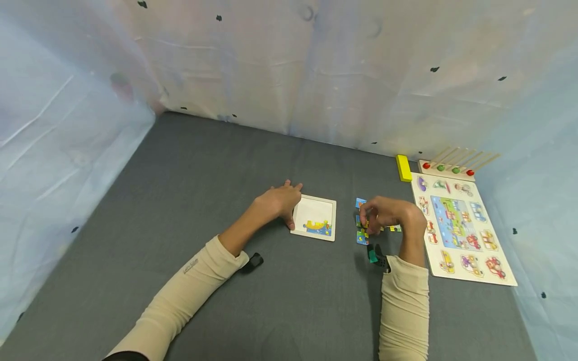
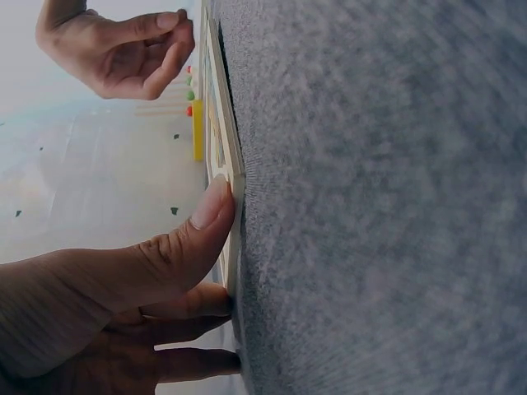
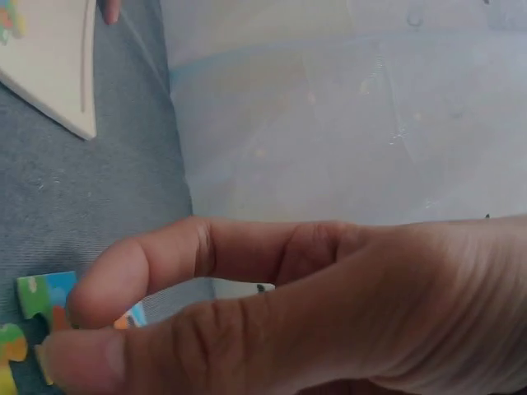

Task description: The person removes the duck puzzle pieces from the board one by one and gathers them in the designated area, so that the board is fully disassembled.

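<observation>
A shallow, pale square puzzle tray (image 1: 318,196) lies on the table, with a few joined blue and yellow jigsaw pieces (image 1: 319,228) in its lower right part. My left hand (image 1: 281,204) holds the tray by its left side; in the left wrist view the thumb (image 2: 212,216) presses the rim near a corner, fingers farther along. Right of the tray, my right hand (image 1: 384,214) hovers over loose jigsaw pieces (image 1: 362,237), fingers curled and thumb close to the index finger. A blue-green piece (image 3: 45,295) shows beside those fingertips. Whether a piece is between them I cannot tell.
A large wooden vehicle puzzle board (image 1: 469,271) lies at the right. Behind it stand a yellow block (image 1: 404,168) and a rack (image 1: 447,173) with thin sticks and red and green beads. Pale sheeting (image 1: 289,75) hangs along the dark table's (image 1: 289,311) back and sides.
</observation>
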A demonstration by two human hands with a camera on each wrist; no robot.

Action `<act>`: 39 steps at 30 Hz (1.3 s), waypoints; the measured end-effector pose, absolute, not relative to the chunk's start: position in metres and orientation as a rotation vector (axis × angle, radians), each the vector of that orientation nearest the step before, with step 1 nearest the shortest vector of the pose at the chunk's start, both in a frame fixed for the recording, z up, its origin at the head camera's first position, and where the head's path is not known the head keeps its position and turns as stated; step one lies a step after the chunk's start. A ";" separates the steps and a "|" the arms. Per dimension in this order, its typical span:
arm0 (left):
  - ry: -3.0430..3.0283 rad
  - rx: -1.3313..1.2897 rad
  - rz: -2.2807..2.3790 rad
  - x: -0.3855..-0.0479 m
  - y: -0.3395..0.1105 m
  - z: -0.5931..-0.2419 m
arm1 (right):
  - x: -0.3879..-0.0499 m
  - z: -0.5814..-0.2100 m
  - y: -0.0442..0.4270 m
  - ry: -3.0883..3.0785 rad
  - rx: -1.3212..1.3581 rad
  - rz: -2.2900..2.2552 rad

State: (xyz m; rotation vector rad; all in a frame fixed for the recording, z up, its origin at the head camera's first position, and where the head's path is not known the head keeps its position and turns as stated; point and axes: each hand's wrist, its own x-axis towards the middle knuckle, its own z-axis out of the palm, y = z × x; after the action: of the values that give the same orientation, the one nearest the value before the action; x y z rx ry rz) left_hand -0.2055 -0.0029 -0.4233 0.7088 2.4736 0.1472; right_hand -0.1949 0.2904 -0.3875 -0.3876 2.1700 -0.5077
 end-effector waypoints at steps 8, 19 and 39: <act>2.490 0.698 0.139 -0.204 -0.002 -0.423 | -0.195 -0.377 0.275 2.311 -0.572 -0.469; 2.488 0.657 0.073 -0.208 -0.001 -0.420 | -0.200 -0.388 0.219 2.359 -0.880 -0.442; 2.507 0.658 0.114 -0.202 0.001 -0.419 | -0.188 -0.416 0.192 2.314 -0.914 -0.418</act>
State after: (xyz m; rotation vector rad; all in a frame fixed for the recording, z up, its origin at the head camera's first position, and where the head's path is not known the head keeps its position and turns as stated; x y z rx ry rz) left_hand -0.2017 0.0012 -0.4186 0.6585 2.5066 0.1141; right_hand -0.1879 0.1915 -0.4159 -0.9138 2.3137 -0.4181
